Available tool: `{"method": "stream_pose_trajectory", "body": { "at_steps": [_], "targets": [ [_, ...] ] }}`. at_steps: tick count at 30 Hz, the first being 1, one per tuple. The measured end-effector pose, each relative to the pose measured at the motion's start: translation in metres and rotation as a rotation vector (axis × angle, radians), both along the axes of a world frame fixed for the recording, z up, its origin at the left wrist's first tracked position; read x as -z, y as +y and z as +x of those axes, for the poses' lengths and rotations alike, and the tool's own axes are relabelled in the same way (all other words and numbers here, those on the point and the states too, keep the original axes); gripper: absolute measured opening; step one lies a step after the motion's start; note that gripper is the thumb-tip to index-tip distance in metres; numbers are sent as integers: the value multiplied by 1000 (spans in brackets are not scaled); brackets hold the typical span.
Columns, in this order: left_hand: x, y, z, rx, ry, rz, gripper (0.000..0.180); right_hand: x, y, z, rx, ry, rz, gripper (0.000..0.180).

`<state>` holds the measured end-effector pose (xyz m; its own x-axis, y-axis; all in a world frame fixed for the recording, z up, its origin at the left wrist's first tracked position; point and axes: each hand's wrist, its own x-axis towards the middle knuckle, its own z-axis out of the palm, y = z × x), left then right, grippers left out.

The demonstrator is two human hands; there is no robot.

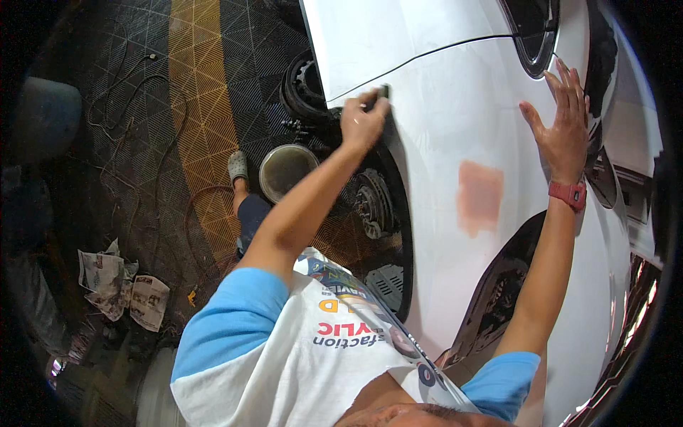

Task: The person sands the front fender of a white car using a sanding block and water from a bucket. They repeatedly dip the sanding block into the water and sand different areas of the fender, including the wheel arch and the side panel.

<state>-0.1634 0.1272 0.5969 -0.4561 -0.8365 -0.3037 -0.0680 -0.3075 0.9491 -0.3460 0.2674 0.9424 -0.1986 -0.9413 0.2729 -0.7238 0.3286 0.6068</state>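
Note:
A white car body panel point(448, 107) curves away in front of me, with a dark seam across its far part. My left hand point(361, 121) is closed on a small dark block point(385, 91) at the panel's left edge, just above the wheel opening. The fingers partly hide the block, and its exact kind does not show. On the right, my right hand point(563, 128) lies open on the panel near the dark window corner, fingers spread. A red watch point(567, 193) circles that wrist. Between my arms, a reddish-brown patch point(480, 197) marks the white paint.
Below the wheel opening a hub with brake disc point(375, 203) is exposed. A round bucket point(288, 172) and a dark wheel point(306, 82) stand beside the car. Newspaper sheets point(148, 302), cords point(107, 128) and a blue container point(46, 117) are on the tiled floor at left.

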Motion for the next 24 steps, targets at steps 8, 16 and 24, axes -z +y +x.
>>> {"method": "stream_pose_trajectory", "body": {
  "at_steps": [8, 16, 24],
  "targets": [
    [-29, -8, -14, -65, -73, -135, 53, 1, -10, 7, -41, -31, 6, 74],
    [-61, 21, -2, -53, -16, -226, 54, 3, 1, 0, -43, -14, -8, 72],
    [-65, 38, 6, -38, 19, -323, 50, 3, 5, -5, -23, 6, -7, 73]
  ]
}}
